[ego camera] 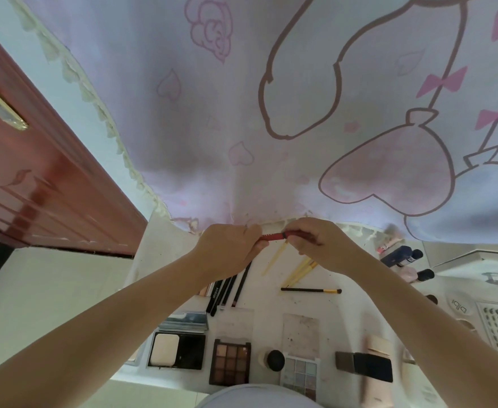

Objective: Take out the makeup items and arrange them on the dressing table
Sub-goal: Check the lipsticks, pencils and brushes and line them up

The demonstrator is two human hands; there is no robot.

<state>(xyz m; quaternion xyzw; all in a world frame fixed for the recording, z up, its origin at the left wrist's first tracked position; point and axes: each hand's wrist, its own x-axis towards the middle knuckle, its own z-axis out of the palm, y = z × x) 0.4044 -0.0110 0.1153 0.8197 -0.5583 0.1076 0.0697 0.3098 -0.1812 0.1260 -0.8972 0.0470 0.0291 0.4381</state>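
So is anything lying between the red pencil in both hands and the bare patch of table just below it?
Nothing visible blocks it. The red pencil is held by the left hand and right hand above the table. The black pencils lie to the left below it, the yellow brushes to the right, with bare surface between.

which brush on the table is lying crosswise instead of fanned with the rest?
The dark-handled brush with the yellow ferrule. It lies alone, level across the table, head pointing right. The pale yellow-handled brushes above it slant diagonally under the right hand.
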